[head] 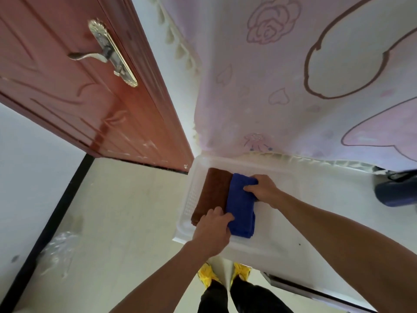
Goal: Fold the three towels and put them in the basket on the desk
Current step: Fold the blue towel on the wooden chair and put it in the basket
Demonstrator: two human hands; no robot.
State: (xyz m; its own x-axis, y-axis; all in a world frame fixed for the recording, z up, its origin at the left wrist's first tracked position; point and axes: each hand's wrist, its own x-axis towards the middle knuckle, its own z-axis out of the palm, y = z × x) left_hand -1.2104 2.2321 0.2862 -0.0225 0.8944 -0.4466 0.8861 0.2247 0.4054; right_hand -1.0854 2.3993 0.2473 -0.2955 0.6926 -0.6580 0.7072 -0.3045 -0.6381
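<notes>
A white plastic basket (279,175) sits at the left end of the white desk (293,247). Inside it a folded brown towel (214,190) lies along the left wall. A folded blue towel (240,208) lies right beside it, overlapping its edge. My left hand (213,230) grips the blue towel's near end. My right hand (265,188) holds its far end from the right side. Only these two towels are visible.
A reddish-brown door (90,93) with a metal handle (106,53) stands open just left of the desk. A pink patterned curtain (293,75) hangs behind the basket. A dark blue object (394,193) rests at the desk's right edge. Crumpled clear plastic (58,247) lies on the floor.
</notes>
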